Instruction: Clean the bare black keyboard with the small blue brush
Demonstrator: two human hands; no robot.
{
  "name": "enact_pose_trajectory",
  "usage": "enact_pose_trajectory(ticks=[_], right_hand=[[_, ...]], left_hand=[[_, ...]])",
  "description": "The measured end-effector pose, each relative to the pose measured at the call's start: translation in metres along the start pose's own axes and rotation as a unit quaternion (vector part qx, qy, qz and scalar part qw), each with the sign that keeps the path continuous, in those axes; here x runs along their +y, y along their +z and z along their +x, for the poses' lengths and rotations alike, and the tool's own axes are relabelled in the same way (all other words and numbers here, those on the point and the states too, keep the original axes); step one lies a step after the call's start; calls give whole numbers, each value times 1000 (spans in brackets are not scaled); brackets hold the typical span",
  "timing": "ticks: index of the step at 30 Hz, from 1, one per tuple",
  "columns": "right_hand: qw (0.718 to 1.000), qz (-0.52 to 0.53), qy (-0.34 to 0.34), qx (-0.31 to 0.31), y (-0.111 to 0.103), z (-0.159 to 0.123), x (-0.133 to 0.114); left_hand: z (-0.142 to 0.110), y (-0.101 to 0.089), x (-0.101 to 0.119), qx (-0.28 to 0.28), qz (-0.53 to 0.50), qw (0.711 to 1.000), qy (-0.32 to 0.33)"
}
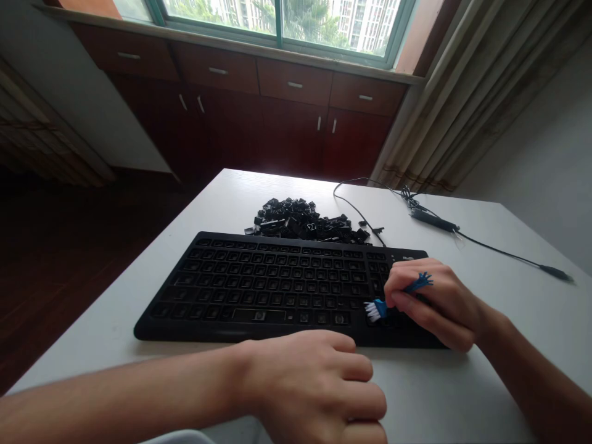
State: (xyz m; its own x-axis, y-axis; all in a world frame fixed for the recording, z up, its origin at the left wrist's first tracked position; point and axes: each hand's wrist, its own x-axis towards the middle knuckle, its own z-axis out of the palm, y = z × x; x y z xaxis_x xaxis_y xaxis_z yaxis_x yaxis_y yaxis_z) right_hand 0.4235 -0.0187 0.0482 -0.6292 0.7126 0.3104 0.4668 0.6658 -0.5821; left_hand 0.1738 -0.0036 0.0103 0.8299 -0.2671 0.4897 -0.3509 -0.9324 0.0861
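A black keyboard (pixel 259 290) with its keycaps taken off lies across the white table (pixel 509 308). My right hand (pixel 439 302) is closed on a small blue brush (pixel 383 305); its white bristles touch the keyboard's right part. My left hand (pixel 319 382) rests in a loose fist on the table just in front of the keyboard's front edge, with nothing visible in it. A heap of loose black keycaps (pixel 305 225) sits behind the keyboard.
A black cable (pixel 485 243) with an inline block (pixel 432 219) runs across the table's far right. Behind the table are dark wooden cabinets (pixel 277 117) under a window, and a curtain (pixel 476 92) hangs at the right. The floor drops off at the left.
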Motion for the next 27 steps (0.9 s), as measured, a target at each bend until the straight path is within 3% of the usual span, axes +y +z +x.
enact_pose_trajectory(ticks=[4, 8, 11, 14, 16, 18, 20, 21, 24, 27], right_hand=[[1000, -21, 2, -5, -1, 0, 0], [992, -130, -8, -8, -4, -4, 5], [983, -169, 12, 70, -5, -9, 10], [985, -42, 83, 148, -4, -10, 11], [983, 60, 121, 124, -3, -9, 9], [986, 104, 122, 49, -1, -6, 9], [992, 63, 106, 1, 0, -5, 12], [995, 15, 94, 8, 0, -5, 15], [981, -136, 63, 122, 3, -7, 25], [954, -129, 84, 258, 7, -8, 27]], left_hand=[[9, 8, -1, -17, 12, 998, -64], [7, 8, 0, -10, 1, 996, -85], [3, 6, 0, -13, -13, 997, -78], [2, 5, -1, -18, -20, 997, -75], [2, 5, -1, -20, -23, 997, -76], [2, 5, -1, -22, -25, 997, -76], [2, 5, -1, -25, -25, 996, -78], [2, 5, -1, -26, -24, 996, -78], [1, 5, -1, -25, -22, 996, -80], [1, 6, -1, -17, -23, 997, -76]])
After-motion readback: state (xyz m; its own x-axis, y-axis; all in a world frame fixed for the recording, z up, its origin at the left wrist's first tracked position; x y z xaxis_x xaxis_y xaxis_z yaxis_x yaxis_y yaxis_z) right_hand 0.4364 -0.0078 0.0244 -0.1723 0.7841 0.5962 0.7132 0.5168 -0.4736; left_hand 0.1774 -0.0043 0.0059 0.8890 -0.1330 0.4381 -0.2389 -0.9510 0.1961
